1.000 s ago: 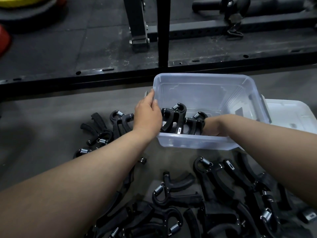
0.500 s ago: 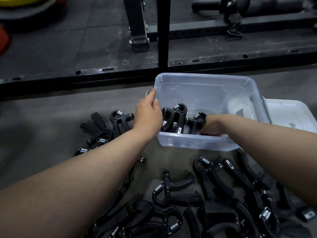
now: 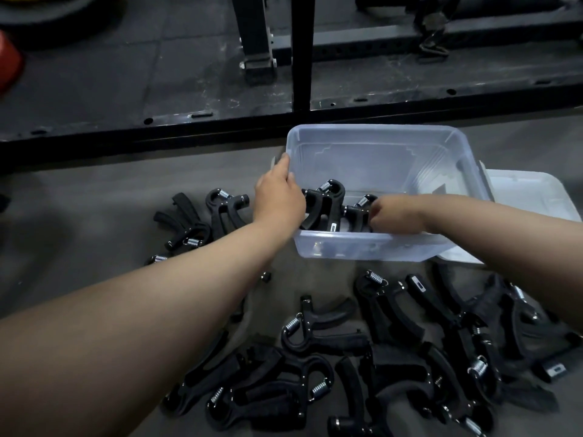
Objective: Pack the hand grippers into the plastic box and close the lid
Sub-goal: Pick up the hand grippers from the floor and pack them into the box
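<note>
A clear plastic box [image 3: 372,131] stands on the floor in front of me. Two black hand grippers [image 3: 328,203] stand upright in its near left corner. My left hand [image 3: 277,200] grips the box's left wall, thumb outside and fingers over the rim. Reaching over the near wall, my right hand [image 3: 396,216] has its fingers curled on a third hand gripper [image 3: 359,207] beside those two. Several more hand grippers [image 3: 318,335] lie loose on the floor below the box, and a few others [image 3: 195,225] lie to its left. The white lid [image 3: 533,197] lies flat to the right of the box.
A black steel rack base [image 3: 220,127] runs across the floor just behind the box, with an upright post [image 3: 301,52] above it. A small black knob [image 3: 267,276] lies on the floor near my left forearm. A red object [image 3: 9,69] shows at the far left.
My right hand has lifted slightly inside the box and shifted a little left along the grippers. My left hand has stayed on the left wall.
</note>
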